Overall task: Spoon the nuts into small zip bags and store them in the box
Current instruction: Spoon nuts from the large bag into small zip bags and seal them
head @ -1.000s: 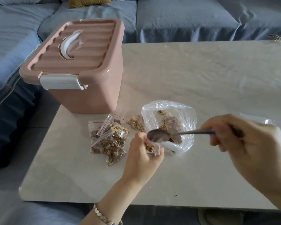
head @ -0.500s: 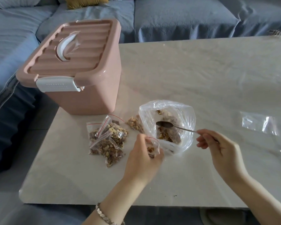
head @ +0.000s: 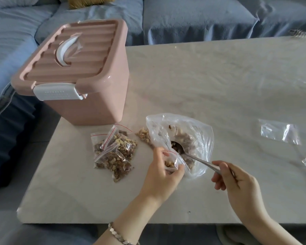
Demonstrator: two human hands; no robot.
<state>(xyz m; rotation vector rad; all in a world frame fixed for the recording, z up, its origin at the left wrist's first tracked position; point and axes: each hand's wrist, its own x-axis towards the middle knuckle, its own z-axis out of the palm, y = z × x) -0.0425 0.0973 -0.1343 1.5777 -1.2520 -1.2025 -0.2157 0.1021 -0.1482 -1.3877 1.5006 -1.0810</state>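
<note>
Desk [head: 219, 85] and pink box [head: 81, 103]: no change, lid down, white latch closed, so nothing from this round is stored yet. All the action's at the big clear bag [head: 200, 137] of nuts, sitting open near the box's front corner. A sec ago the spoon [head: 198, 159] hung over the small zip bag [head: 172, 160]. Half a sec ago it was back inside the big bag, bowl riding high. Now the bowl's dug down into the nuts at the bag's near-left side, just beside the small bag's mouth. My read: one spoonful delivered, next one loading. The pile of filled zip bags [head: 113, 152] between box and hands hasn't moved. Two empty zip bags [head: 279, 131] wait well off to the right. The small bag shows only a little heap of nuts at its bottom, so probably more scoops before zipping, and the box step is still a way off. Poses now. Left grip [head: 161, 175] comes in from the bottom edge, low over the desk, fingers and thumb curled round the small bag, holding its red-lined mouth up and open toward the big bag. Right grip [head: 237, 179] comes in from bottom right and has pulled away from the camera vs. a sec ago. It's clenched on the far end of the spoon handle, which slants down-left into the bag. Can't tell if that hand touches the desk.
</note>
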